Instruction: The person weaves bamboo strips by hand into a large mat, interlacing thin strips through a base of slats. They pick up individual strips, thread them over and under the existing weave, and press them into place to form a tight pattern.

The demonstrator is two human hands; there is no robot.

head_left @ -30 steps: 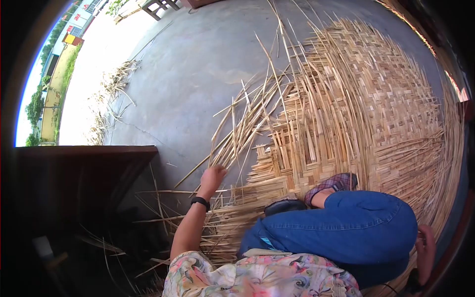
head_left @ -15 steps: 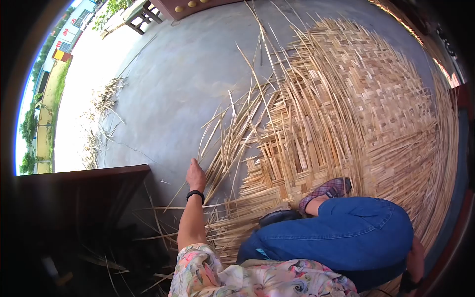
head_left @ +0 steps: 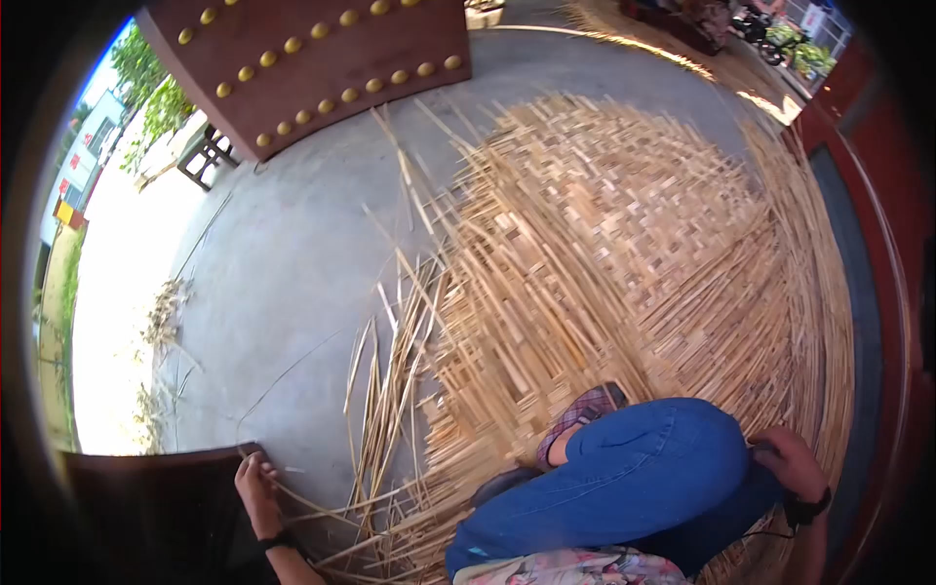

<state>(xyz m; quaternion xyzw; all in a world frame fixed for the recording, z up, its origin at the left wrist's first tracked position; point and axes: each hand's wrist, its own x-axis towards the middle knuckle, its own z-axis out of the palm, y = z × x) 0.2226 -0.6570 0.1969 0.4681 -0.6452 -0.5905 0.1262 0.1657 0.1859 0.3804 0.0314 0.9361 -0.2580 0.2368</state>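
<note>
My left hand point(head_left: 255, 485), out at the lower left beside the dark red panel, is closed on a thin reed strip point(head_left: 283, 375) that curves up over the floor. More strips trail from near it towards my feet. At the right, my right hand point(head_left: 795, 462) is beside my bent knee with its fingers curled; a small dark shape shows at the fingertips, but what it is I cannot make out. The woven reed mat point(head_left: 634, 185) spreads under and ahead of my feet, with loose reed strips point(head_left: 390, 390) along its left edge.
A red studded door point(head_left: 322, 68) stands at the far left, near a small stool point(head_left: 205, 154). The dark red panel point(head_left: 146, 497) is close at the lower left. Reed scraps point(head_left: 161, 322) lie near the bright doorway. A red door frame point(head_left: 868, 214) borders the right.
My left hand has moved left and down, away from the loose strips, with a strip in it. My right hand has come up beside the knee. The view has tilted up.
</note>
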